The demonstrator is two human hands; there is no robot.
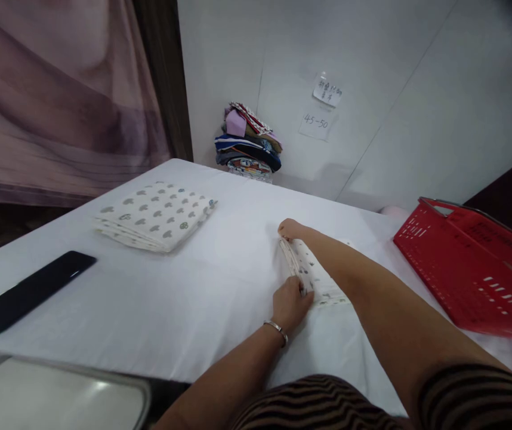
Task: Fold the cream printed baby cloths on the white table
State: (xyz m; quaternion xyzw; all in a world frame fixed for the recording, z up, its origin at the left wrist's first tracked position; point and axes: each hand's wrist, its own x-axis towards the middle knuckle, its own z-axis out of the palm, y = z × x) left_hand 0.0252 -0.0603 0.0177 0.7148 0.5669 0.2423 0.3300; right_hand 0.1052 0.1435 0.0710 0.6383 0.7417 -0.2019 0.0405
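A white cloth with a small grey-green print (326,288) lies folded in layers on the white-covered table (220,286). My left hand (292,301), with a silver bracelet at the wrist, pinches its near left corner. At the far left corner, my right hand (289,230) is closed on the same folded edge, and my right forearm hides part of the cloth. To the left lies another folded cloth (157,215), white with grey mouse-head shapes, touched by neither hand.
A red plastic basket (471,269) stands at the right. A black flat object (32,292) lies near the left edge. Folded clothes (249,143) are stacked by the wall, where paper notes (316,122) hang. A pinkish curtain (59,101) hangs at left.
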